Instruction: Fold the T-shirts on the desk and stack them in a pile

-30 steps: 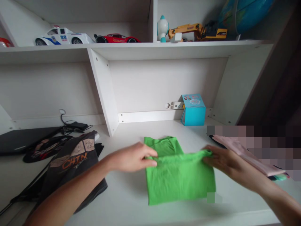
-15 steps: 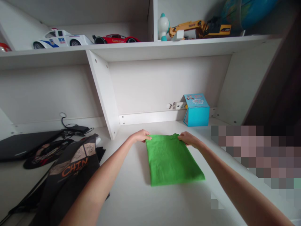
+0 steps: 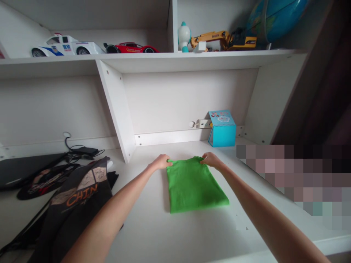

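Note:
A bright green folded cloth [image 3: 195,186] lies on the white desk, its kind of garment not shown. My left hand [image 3: 161,162] pinches its far left corner between thumb and fingers. At the far right corner, my right hand [image 3: 210,160] grips the cloth the same way. Between the two hands the far edge is slightly bunched. The near edge rests on the desk top, with its right corner spread wider than the far edge.
To the left lie a dark printed bag or garment [image 3: 82,193], a black laptop [image 3: 30,170] and a power adapter [image 3: 85,150]. A blue desk calendar [image 3: 223,135] stands at the back by a power socket [image 3: 203,124]. Toy vehicles [image 3: 131,48] sit on the shelf above.
The whole view has shifted a little. Both hands still hold the far corners of the green cloth, whose far edge looks slightly more bunched.

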`<control>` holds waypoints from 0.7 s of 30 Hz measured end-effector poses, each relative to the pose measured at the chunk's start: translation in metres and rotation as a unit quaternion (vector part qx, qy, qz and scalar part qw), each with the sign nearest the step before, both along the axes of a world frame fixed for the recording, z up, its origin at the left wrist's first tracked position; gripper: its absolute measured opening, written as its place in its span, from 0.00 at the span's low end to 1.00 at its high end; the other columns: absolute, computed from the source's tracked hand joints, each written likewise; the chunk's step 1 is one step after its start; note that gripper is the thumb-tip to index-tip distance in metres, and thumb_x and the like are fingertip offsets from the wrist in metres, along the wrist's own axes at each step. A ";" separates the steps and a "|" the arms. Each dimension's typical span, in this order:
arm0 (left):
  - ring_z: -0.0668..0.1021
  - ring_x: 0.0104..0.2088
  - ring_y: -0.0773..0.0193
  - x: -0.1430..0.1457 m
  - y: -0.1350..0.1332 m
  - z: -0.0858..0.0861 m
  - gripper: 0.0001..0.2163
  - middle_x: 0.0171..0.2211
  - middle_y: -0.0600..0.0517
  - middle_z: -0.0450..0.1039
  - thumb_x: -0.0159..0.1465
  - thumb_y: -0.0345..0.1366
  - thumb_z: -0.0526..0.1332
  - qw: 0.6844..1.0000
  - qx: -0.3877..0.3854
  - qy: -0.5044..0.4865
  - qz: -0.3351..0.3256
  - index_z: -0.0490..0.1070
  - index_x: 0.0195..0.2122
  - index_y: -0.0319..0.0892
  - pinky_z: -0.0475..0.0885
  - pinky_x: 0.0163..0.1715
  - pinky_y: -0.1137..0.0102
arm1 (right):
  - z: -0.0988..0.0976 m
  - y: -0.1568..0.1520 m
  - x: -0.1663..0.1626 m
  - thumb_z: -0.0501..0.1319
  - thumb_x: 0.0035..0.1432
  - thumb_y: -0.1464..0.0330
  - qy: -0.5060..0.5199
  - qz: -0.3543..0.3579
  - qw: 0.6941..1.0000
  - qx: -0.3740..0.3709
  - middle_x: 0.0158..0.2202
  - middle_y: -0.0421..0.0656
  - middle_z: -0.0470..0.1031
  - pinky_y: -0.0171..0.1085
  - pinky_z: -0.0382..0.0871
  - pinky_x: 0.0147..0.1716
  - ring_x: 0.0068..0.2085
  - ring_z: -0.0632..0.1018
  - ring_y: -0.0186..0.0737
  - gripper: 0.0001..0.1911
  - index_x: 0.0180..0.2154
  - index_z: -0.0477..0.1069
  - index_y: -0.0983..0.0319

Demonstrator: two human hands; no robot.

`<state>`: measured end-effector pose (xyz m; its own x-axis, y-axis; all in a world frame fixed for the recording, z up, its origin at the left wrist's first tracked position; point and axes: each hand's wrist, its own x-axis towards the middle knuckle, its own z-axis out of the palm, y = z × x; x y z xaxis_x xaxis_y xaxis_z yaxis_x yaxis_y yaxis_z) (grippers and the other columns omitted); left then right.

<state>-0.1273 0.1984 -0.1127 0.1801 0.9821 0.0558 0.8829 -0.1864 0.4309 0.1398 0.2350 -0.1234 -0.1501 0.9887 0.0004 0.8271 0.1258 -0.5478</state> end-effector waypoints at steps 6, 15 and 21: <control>0.71 0.29 0.67 0.007 -0.024 0.089 0.12 0.31 0.54 0.71 0.58 0.41 0.58 0.965 0.220 -0.131 -0.063 0.67 0.40 0.41 0.65 0.33 0.73 | 0.092 -0.032 0.031 0.60 0.55 0.69 0.090 -0.012 0.967 0.240 0.38 0.43 0.72 0.34 0.68 0.38 0.39 0.74 0.35 0.12 0.42 0.64 0.64; 0.74 0.43 0.59 0.000 -0.062 0.075 0.28 0.46 0.50 0.71 0.51 0.35 0.64 0.980 -0.037 0.100 -0.167 0.62 0.54 0.47 0.66 0.41 0.71 | 0.068 -0.139 0.072 0.60 0.53 0.64 0.007 0.300 0.942 0.152 0.40 0.41 0.75 0.35 0.69 0.39 0.40 0.76 0.38 0.17 0.46 0.65 0.58; 0.67 0.55 0.56 0.044 -0.068 0.034 0.23 0.57 0.45 0.62 0.60 0.44 0.55 0.964 -0.023 0.162 -0.208 0.61 0.57 0.43 0.61 0.51 0.68 | 0.006 -0.100 0.089 0.50 0.59 0.67 -0.077 0.228 0.960 0.139 0.54 0.47 0.68 0.43 0.60 0.54 0.54 0.68 0.44 0.20 0.52 0.66 0.62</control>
<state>-0.0831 0.1308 -0.0785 0.5591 0.8216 -0.1116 0.8259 -0.5400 0.1622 0.2285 0.1348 -0.1174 -0.5876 0.7844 0.1985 0.7193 0.6188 -0.3158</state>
